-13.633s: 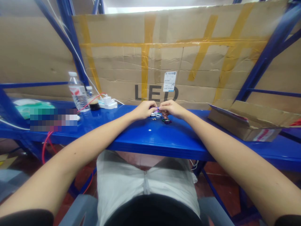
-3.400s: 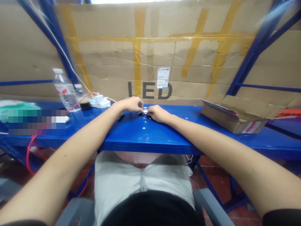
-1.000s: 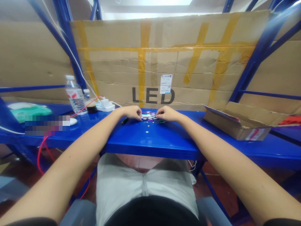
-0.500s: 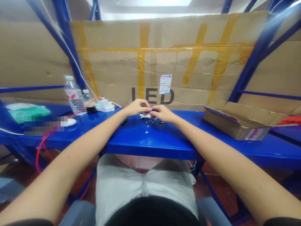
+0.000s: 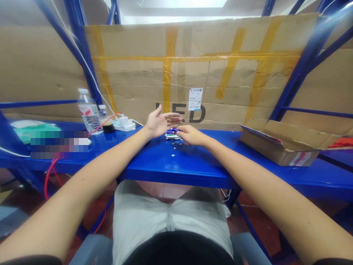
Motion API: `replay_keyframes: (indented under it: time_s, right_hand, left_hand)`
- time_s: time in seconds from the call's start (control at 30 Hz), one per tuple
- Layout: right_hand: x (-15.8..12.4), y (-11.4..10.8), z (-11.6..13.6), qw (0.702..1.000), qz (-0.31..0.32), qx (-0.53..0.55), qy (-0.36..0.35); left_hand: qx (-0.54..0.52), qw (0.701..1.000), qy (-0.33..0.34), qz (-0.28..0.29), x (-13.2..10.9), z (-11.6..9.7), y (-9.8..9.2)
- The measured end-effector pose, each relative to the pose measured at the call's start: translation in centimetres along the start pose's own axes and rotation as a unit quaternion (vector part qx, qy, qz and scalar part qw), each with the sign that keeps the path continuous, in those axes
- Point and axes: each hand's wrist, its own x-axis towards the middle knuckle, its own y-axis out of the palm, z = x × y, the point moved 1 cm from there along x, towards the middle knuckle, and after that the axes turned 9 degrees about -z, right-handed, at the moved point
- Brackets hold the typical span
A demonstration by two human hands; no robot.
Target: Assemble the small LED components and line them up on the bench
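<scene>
My left hand (image 5: 161, 122) is open over the far part of the blue table, palm turned up and fingers stretched to the right, with nothing in it. Just right of it, my right hand (image 5: 192, 134) is closed, thumb and fingers pinching a slim purple stick (image 5: 174, 130) that looks like a pen part; its exact kind is too small to tell. Beneath the hands lie several slim silvery tubes (image 5: 171, 137), partly hidden by my right fingers. Nearer me, a few tiny round pieces, among them a pale disc (image 5: 173, 155), rest on the table.
An open cardboard box (image 5: 278, 151) stands at the right on the blue table (image 5: 176, 171). At the left are a water bottle (image 5: 88, 114), a small dark-filled bottle (image 5: 107, 123), a white power strip (image 5: 125, 126) and a red cable (image 5: 47, 180). A large cardboard sheet (image 5: 132, 77) walls off the back.
My hands were together, fingertips meeting around something small. My left hand has come away and spread open, palm up; my right hand keeps the purple stick, now in plainer view.
</scene>
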Motion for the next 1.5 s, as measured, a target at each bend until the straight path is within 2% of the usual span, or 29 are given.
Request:
replay_keyframes:
  time_s: [0.17,0.3,0.87,1.03,1.3,1.5]
  right_hand:
    - [0.1,0.1,-0.3,0.999,-0.023,-0.005,-0.041]
    - [0.1,0.2,-0.2,0.998,-0.034,-0.004,-0.058]
    - [0.2,-0.1,-0.4,0.997,-0.039,-0.009,-0.068]
    - [0.5,-0.1,-0.7,0.996,-0.046,0.0,-0.077]
    - [0.5,-0.2,-0.7,0.994,-0.053,0.011,-0.097]
    - [0.6,-0.1,-1.1,0.989,-0.058,0.032,-0.135]
  left_hand:
    - [0.027,1.0,-0.009,-0.014,0.2,0.3,-0.1]
    - [0.012,1.0,-0.009,-0.002,0.3,0.4,-0.1]
    - [-0.036,0.999,-0.015,0.023,0.3,0.6,-0.1]
    - [-0.007,0.999,-0.034,0.01,0.3,0.7,-0.1]
    - [-0.122,0.991,-0.034,0.044,0.5,1.3,-0.3]
    - [-0.123,0.99,-0.055,0.034,0.6,1.4,-0.2]
